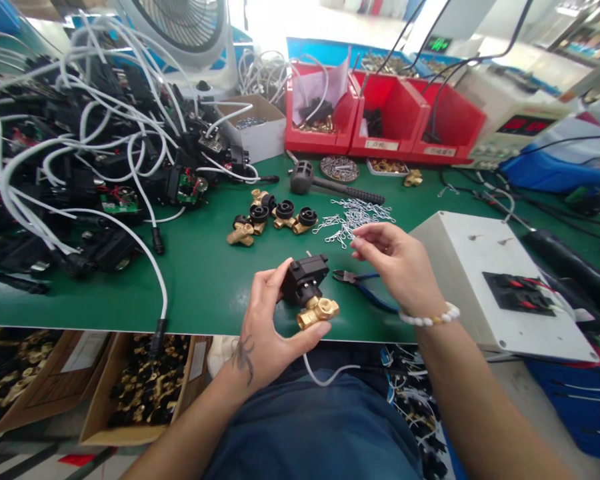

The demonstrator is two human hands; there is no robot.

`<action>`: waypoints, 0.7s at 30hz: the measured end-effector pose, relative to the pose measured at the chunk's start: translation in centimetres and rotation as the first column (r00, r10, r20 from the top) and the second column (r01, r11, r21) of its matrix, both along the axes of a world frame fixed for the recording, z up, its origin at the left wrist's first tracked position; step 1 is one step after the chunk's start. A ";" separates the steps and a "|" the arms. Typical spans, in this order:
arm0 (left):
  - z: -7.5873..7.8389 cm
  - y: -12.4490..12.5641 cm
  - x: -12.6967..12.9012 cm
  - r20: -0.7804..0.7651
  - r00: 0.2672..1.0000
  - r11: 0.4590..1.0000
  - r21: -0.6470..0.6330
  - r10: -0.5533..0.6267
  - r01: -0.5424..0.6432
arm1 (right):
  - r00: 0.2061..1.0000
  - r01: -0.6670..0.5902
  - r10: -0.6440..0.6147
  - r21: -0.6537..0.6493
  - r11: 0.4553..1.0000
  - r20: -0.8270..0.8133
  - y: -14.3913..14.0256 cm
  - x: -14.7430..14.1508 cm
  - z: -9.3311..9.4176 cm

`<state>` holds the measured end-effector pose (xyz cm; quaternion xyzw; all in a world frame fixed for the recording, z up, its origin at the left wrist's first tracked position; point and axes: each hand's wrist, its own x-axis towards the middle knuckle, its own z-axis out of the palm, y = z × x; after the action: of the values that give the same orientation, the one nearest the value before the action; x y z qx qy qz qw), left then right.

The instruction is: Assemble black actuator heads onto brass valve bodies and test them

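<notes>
Left hand [263,327] at six o'clock of the green table [205,293], fingers curled around a valve [310,290] with black top and brass base, thumb under the brass fitting. Right hand [397,267] at three o'clock of the valve, thumb and forefinger pinched together at the tips; whether a wire clip sits between them, cannot tell. Blue-handled pliers [365,287] flat on the table just under the right hand. Loose pile of wire clips [353,217] at twelve o'clock of that hand. Cluster of brass valve bodies [275,220] at eleven o'clock of the held valve. Black mallet [325,183] beyond, near the red bins [385,117]. Grey box [495,280] at three o'clock.
</notes>
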<state>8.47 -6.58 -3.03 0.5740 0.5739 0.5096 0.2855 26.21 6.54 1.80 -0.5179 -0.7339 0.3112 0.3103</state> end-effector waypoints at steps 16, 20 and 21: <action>0.6 1.4 1.7 -0.289 0.955 0.978 0.207 0.063 -0.002 | 0.953 -0.289 0.242 0.313 0.905 0.181 -6.6 -0.2 3.4; 0.5 1.3 1.6 -0.287 0.956 0.979 0.203 0.062 -0.002 | 0.925 -0.364 0.291 0.348 0.864 0.246 -6.5 -0.5 3.6; 0.5 1.3 1.5 -0.285 0.957 0.979 0.205 0.057 0.002 | 0.921 -0.374 0.295 0.361 0.854 0.256 -6.4 -0.6 3.6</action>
<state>10.00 -5.26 -2.56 0.6603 0.5624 0.4800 0.1313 25.61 0.09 5.42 -0.3341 -0.8873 0.1516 0.2793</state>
